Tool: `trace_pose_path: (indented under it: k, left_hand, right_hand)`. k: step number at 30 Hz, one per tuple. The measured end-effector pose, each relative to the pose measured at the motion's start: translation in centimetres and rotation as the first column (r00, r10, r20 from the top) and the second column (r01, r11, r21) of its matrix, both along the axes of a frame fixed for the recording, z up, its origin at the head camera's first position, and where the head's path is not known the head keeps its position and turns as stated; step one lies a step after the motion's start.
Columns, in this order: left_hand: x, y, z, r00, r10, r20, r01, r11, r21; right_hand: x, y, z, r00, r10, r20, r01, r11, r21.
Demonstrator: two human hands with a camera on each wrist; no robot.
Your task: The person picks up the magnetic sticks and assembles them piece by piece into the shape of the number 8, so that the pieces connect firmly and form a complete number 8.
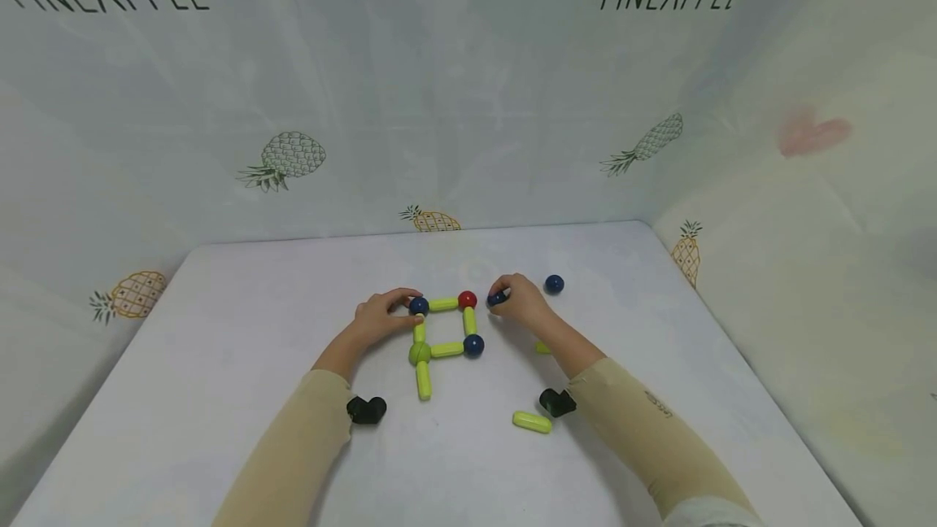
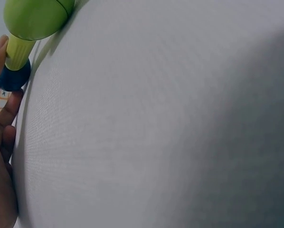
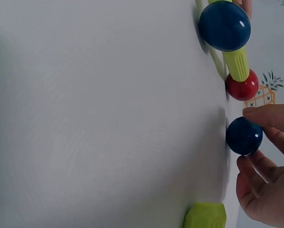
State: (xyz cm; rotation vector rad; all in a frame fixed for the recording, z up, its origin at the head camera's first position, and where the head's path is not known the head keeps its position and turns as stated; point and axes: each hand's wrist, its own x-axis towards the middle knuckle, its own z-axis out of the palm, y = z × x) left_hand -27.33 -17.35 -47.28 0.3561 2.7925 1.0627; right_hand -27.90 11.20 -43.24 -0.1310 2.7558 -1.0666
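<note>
A right hand pinches a blue ball between thumb and fingers, just beside a red ball; the left hand grips the blue corner ball of a lime-rod square. Tan-sleeved forearms reach forward over a white tabletop, another blue ball and a separate lime rod lying nearby.

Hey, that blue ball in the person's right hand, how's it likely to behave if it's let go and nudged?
The blue ball would probably roll, being round above a flat-looking table. Its glossy highlight suggests it may be a bit slippery. It seems stiff too: the right hand pinches it without a visible dent.
</note>
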Motion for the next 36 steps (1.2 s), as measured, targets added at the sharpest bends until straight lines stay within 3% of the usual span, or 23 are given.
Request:
trace_pose_path:
  k: [25,36]
  left_hand:
    - [0.3,0.4,0.5,1.0,0.016,0.008,-0.016,1.0,-0.018]
    - [0.4,0.3,0.4,1.0,0.008,0.003,-0.008,1.0,-0.021]
  right_hand:
    - [0.6,0.6,-0.3,0.999,0.034,0.017,-0.033,0.998,-0.059]
    - [1.8,0.5,0.9,0.996,0.082,0.045,-0.079,0.994,-0.071]
